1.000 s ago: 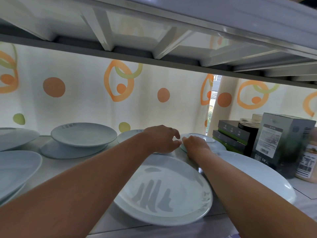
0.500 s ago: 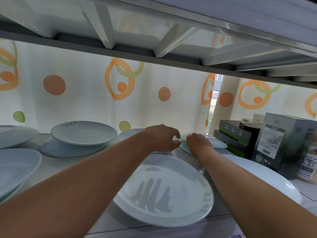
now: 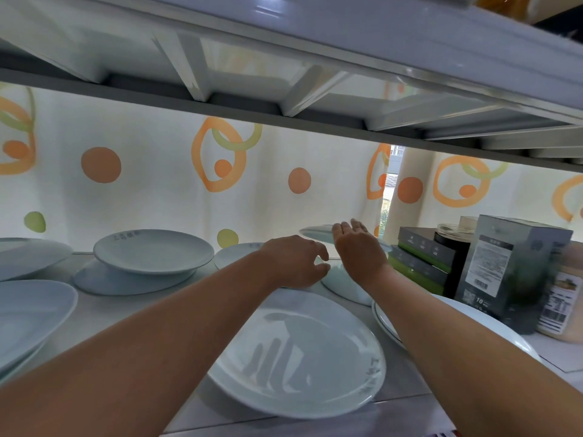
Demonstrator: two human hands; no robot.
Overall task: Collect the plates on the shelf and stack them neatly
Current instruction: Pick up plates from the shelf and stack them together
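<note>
Several pale plates lie on the white shelf (image 3: 397, 373). A big plate (image 3: 299, 357) sits at the front, under my forearms. My right hand (image 3: 358, 250) is at the back and holds a small plate (image 3: 314, 231) lifted and tilted above a small white dish (image 3: 344, 287). My left hand (image 3: 296, 263) hovers beside it, fingers curled and apart, fingertips at that dish's rim. Another small plate (image 3: 236, 252) shows behind my left wrist. At back left one plate (image 3: 154, 250) rests on an upturned one (image 3: 104, 283). More plates lie at far left (image 3: 28, 310) and under my right arm (image 3: 492, 326).
Dark boxes (image 3: 422, 253), a jar (image 3: 451, 236), a tall grey box (image 3: 511, 269) and a labelled bottle (image 3: 564, 298) crowd the right end. The upper shelf (image 3: 284, 89) hangs low overhead. A dotted curtain (image 3: 157, 184) closes the back.
My right hand has raised the small plate off the dish at the back. My left hand has stayed in place beside it.
</note>
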